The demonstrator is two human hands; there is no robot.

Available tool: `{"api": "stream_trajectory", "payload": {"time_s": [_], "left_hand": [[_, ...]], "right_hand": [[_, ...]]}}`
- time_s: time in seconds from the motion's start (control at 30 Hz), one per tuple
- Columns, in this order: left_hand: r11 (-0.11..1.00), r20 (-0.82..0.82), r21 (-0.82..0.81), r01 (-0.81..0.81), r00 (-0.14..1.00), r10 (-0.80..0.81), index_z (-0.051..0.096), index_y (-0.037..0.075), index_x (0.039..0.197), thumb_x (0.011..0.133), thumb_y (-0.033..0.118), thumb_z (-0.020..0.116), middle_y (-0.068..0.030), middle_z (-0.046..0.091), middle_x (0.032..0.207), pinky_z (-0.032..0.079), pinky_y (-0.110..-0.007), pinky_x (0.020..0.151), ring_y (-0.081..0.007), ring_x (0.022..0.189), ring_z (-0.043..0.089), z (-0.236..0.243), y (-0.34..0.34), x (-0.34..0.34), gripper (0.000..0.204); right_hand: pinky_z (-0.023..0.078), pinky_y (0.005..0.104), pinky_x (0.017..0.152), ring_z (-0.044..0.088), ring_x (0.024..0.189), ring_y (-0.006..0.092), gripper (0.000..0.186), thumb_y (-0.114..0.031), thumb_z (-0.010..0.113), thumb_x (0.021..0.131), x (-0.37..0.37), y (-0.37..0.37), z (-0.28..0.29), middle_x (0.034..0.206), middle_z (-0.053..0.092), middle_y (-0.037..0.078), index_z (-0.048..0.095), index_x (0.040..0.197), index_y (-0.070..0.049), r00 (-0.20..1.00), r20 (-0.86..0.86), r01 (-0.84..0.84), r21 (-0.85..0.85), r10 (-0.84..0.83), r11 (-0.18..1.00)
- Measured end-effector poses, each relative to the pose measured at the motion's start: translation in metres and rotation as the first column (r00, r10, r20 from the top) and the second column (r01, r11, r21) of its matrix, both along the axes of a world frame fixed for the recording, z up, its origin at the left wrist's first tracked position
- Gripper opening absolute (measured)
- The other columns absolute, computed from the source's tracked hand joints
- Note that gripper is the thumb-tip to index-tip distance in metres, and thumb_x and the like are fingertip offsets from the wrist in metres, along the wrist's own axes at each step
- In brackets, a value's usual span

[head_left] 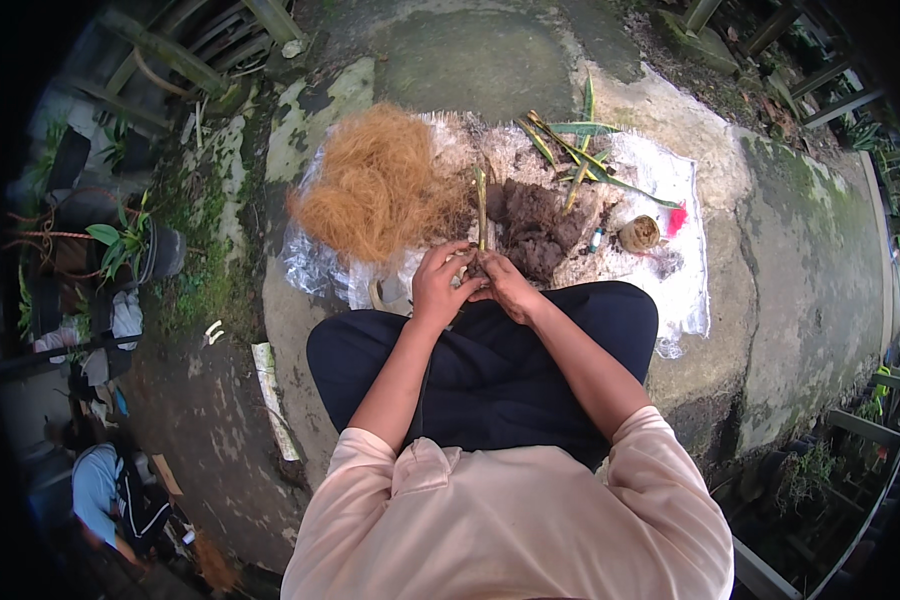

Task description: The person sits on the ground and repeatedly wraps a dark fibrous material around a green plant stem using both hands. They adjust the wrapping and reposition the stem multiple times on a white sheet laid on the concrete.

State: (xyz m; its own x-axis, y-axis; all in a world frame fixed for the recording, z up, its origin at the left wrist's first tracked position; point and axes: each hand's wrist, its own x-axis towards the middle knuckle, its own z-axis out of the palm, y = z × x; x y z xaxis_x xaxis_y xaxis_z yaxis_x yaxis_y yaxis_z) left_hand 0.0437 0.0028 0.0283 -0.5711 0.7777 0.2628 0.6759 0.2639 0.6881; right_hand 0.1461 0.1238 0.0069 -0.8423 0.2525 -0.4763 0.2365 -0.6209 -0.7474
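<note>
Close in front of my crossed legs, my left hand and my right hand meet around the base of an upright snake plant leaf. Both hands' fingers are bent inward on it, and they partly hide a dark lump at its foot. Just beyond my right hand lies a mound of dark brown soil. To the left of the leaf rises a big loose heap of orange-brown fibre. More long green and yellow-edged leaves lie across the far right of a white woven sheet.
A round brown container, a small white-and-blue item and a pinkish-red scrap sit right of the soil. Clear plastic edges the fibre. Potted plants line the left; another person is at lower left.
</note>
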Motion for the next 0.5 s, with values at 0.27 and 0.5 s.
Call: {"api": "stream_trajectory", "payload": {"time_s": [0.27, 0.5], "left_hand": [[0.998, 0.045, 0.029, -0.063, 0.997, 0.062, 0.058, 0.011, 0.133, 0.072, 0.018, 0.082, -0.0147, 0.047, 0.139, 0.044, -0.044, 0.103, -0.0324, 0.127, 0.049, 0.017, 0.004, 0.007, 0.065], [0.995, 0.243, 0.104, 0.000, 0.970, -0.025, 0.046, 0.007, 0.143, 0.099, 0.050, 0.047, -0.0177, 0.041, 0.145, 0.027, -0.043, 0.113, -0.0331, 0.137, 0.037, -0.004, -0.006, -0.003, 0.061]], "right_hand": [[0.055, 0.0311, 0.076, 0.063, 0.094, 0.0154, 0.046, -0.038, 0.050, 0.102, 0.000, 0.015, 0.020, 0.113, 0.062, 0.010, 0.050, 0.132, -0.003, 0.999, -0.043, 0.011, 0.076, -0.007, 0.997], [0.051, 0.0264, 0.059, 0.062, 0.075, 0.0114, 0.053, -0.035, 0.063, 0.096, -0.003, 0.021, 0.019, 0.097, 0.063, 0.006, 0.047, 0.137, -0.004, 0.991, 0.001, 0.134, 0.172, -0.136, 0.976]]}}
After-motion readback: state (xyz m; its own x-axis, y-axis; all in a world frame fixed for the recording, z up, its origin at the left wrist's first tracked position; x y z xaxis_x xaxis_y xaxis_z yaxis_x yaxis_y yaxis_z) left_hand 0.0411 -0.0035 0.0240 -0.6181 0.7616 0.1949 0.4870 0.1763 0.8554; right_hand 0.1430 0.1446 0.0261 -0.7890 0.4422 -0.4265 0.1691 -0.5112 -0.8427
